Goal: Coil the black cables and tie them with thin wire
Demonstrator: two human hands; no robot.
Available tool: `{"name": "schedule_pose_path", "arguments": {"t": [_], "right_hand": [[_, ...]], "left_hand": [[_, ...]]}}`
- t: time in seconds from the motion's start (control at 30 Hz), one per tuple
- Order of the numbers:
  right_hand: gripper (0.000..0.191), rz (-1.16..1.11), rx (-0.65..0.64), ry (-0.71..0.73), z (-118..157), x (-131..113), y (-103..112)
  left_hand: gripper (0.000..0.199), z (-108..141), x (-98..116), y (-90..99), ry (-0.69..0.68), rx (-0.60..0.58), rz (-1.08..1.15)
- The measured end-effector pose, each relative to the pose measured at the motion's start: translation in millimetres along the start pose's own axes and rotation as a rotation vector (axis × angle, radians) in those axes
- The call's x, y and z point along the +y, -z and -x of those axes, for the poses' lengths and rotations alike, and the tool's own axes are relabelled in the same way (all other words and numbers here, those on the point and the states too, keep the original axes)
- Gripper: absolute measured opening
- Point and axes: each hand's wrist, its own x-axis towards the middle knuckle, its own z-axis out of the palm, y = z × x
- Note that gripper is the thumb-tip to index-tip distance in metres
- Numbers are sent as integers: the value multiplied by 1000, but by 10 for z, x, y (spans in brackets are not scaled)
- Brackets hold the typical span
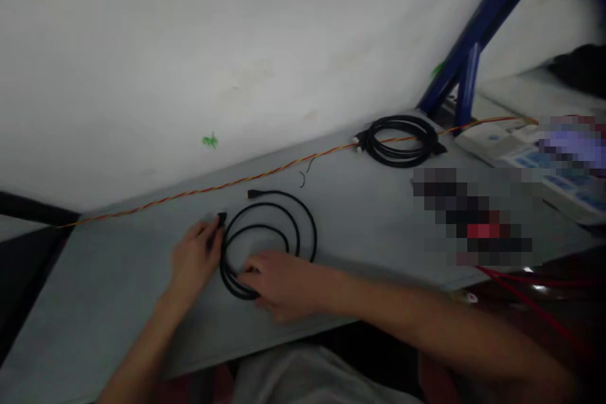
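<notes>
A black cable (298, 227) lies in loose loops on the grey table, one plug (255, 194) resting at the end of its outer loop. My left hand (196, 251) is closed on the cable's left side, with the other plug (222, 219) sticking out past the fingertips. Over the lower part of the loops, my right hand (284, 281) has its fingers curled round the cable and hides part of it.
Another coiled black cable (402, 142) lies at the back right. A twisted red-yellow wire (237, 184) runs along the wall side of the table (104, 278). Short black ties (303, 178) lie near it. A blue metal frame (473, 44) rises at the right, near boxes (492, 139).
</notes>
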Motion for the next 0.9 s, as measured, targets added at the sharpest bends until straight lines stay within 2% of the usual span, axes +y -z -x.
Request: {"name": "schedule_pose_path", "arguments": {"t": [0.07, 0.17, 0.3, 0.43, 0.53, 0.57, 0.63, 0.7, 0.73, 0.8, 0.83, 0.9], "right_hand": [[27, 17, 2, -95, -15, 11, 8], [37, 73, 25, -240, -19, 9, 42], [38, 125, 32, -205, -20, 14, 41], [49, 166, 30, -275, -43, 58, -21], [40, 159, 25, -244, -43, 153, -31], [35, 155, 21, -214, -35, 194, -27], [32, 149, 26, -172, -10, 274, -10], [35, 132, 44, -159, 22, 329, 15], [36, 119, 50, -162, 38, 342, 32], [38, 93, 53, -188, 68, 343, 77], [40, 82, 51, -205, 79, 335, 104], [44, 73, 59, -229, 93, 315, 157]], "left_hand": [[48, -176, -4, -36, -29, -12, 4], [49, -399, -11, -90, -77, 1, 22], [49, -585, -49, -184, -117, 39, 82], [46, -620, -97, -217, -110, 110, 186], [38, -525, -94, -98, -217, 194, 387], [37, -472, -73, -33, -313, 161, 441], [40, -351, 5, 105, -550, -12, 488], [58, -232, 117, 217, -748, -183, 447], [52, -182, 172, 256, -785, -222, 419], [25, -114, 252, 297, -793, -246, 406], [20, -99, 268, 303, -789, -249, 427], [30, -98, 258, 291, -774, -251, 505]]}}
